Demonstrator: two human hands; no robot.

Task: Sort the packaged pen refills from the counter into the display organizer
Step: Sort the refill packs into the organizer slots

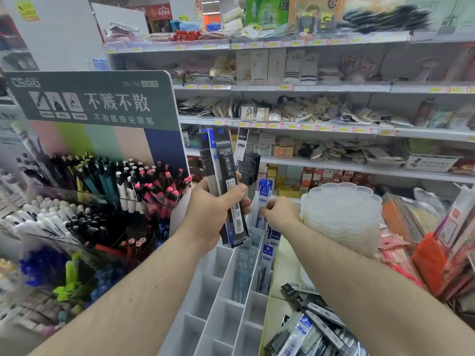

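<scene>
My left hand (214, 209) grips a fanned bundle of dark packaged pen refills (223, 160), held upright above the white display organizer (218, 299). My right hand (279, 214) pinches a blue-and-white refill pack (264, 194) that stands in a far compartment of the organizer. More blue-topped refill packs (267, 255) and grey 0.5 packs (245, 263) stand in the middle compartments. A loose pile of refill packs (311, 327) lies on the yellowish counter (282, 273) at the lower right.
A pen display stand (97, 191) with a grey sign fills the left. A stack of clear plastic scalloped trays (341, 211) stands right of my right hand. Red and orange packets (431, 258) crowd the right edge. Shelves of goods (308, 111) run behind.
</scene>
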